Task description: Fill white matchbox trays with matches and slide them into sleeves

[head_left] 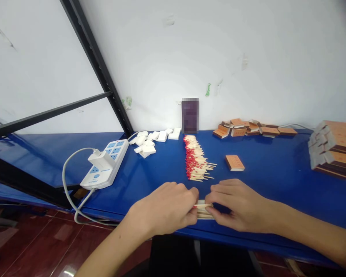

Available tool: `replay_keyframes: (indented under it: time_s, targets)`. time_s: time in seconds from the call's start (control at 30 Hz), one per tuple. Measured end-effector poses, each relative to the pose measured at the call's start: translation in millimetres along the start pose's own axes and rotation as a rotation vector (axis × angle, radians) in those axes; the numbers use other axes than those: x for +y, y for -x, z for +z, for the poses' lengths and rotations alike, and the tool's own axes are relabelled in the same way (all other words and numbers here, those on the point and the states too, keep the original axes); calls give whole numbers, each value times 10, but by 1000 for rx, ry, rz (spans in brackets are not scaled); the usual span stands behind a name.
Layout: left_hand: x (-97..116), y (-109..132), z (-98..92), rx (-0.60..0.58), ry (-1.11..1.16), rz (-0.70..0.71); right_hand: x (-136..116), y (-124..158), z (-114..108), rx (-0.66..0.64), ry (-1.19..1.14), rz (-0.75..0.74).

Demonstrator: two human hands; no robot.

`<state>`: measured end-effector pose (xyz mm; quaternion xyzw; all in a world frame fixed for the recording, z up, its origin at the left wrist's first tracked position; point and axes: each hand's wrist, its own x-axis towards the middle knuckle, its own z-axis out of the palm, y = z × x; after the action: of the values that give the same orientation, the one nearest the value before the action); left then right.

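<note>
Close to the table's front edge, my left hand (173,207) and my right hand (236,206) face each other over a small white matchbox tray (201,201). A few wooden matches (203,206) span the gap between them, with a red head showing at my left fingers. My fingers are closed on both sides, pinching the ends of the matches. More pale sticks lie in the tray below, and my fingers hide its two ends. Just beyond, a pile of red-headed matches (196,161) is spread on the blue table (265,184). One orange matchbox (234,163) lies to its right.
Several white trays (162,136) lie at the back left, beside a power strip (106,165) with a plugged-in charger. Orange matchbox sleeves (245,128) line the wall, and wrapped matchbox stacks (337,148) stand far right. A black metal frame (96,57) rises on the left.
</note>
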<state>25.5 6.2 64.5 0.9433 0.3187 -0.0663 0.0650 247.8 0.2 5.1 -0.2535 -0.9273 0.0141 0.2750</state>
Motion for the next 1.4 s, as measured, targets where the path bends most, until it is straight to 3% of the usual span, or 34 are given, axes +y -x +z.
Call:
replay_keyframes:
  time_s: [0.23, 0.4, 0.6, 0.83, 1.03, 1.27, 1.4]
  targets:
    - [86, 10, 82, 31, -2, -54, 21, 38, 54, -55, -3, -3]
    - [61, 111, 115, 61, 171, -98, 30, 27, 69, -96, -44, 36]
    - [28, 212, 374, 204, 376, -177, 36, 25, 35, -95, -78, 76]
    - [82, 152, 674, 387, 421, -164, 6, -2, 21, -143, -217, 74]
    - [103, 195, 810, 504, 389, -256, 44, 6, 51, -104, -233, 204]
    - [104, 196, 857, 537, 273, -181, 24, 20, 14, -124, -274, 191]
    - [114, 194, 814, 486, 273, -172, 5, 31, 21, -135, -296, 192]
